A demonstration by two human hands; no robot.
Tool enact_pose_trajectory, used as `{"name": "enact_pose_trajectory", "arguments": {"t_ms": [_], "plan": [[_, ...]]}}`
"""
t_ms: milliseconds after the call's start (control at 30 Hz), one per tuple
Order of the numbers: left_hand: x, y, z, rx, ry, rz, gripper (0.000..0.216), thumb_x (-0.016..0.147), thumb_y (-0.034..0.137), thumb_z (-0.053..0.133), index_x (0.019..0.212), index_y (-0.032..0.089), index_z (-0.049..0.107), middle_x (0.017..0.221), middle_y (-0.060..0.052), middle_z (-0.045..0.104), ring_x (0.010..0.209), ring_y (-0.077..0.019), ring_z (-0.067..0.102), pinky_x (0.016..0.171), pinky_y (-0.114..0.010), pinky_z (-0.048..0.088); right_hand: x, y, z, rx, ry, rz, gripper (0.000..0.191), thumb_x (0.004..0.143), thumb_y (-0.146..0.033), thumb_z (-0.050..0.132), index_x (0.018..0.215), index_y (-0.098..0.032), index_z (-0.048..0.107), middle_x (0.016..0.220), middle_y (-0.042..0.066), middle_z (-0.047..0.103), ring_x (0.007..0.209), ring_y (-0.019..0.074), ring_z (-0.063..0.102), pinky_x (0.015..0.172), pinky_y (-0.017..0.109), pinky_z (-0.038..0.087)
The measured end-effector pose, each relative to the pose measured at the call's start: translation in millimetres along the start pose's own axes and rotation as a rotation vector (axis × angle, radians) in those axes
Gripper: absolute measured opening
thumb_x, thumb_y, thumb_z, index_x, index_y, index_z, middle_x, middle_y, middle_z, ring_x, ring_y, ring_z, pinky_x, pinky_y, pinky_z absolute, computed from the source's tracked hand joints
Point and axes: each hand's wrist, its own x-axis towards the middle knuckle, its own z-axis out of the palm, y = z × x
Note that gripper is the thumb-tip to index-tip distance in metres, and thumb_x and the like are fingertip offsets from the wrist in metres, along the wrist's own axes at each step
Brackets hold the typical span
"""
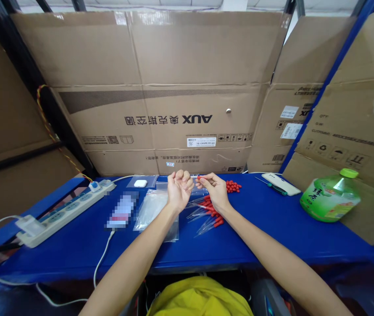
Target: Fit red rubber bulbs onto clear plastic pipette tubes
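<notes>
My right hand (218, 189) pinches a small red rubber bulb (199, 178) between thumb and fingertips, above the middle of the table. Close beside it on the left, my left hand (179, 189) is held up with its fingers curled in. A short clear piece shows between the two hands, in line with the red bulb; what lies inside my left fingers is hidden. Under and beside my right hand lie several clear droppers (208, 224) with red bulbs, their thin tips to the left. Behind it sits a pile of loose red bulbs (233, 187).
Clear plastic bags (152, 210) lie left of the droppers, beside a phone (122, 210) on a cable. A power strip (68, 210) runs along the left. White earbud case (140, 183) behind; green bottle (329, 197) and screwdriver (277, 188) right. Cardboard (173, 57) walls the blue table (255, 237).
</notes>
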Motion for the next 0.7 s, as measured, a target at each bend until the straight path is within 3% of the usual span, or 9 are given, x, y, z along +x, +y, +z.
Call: {"name": "enact_pose_trajectory", "arguments": {"t_ms": [700], "plan": [[-2.9,0.4,5.0,-0.197,0.025,-0.072,0.035,0.1,0.024,0.033,0.069,0.021,0.017,0.06,0.005,0.022,0.043,-0.008,0.023,0.043,-0.022,0.015,-2.9,-3.8,3.0,-0.027,0.029,-0.082,0.03,0.076,-0.047,0.086,0.083,-0.022,0.07,0.08,0.003,0.078,0.068,0.0197,0.074,0.072,0.035,0.064]]}}
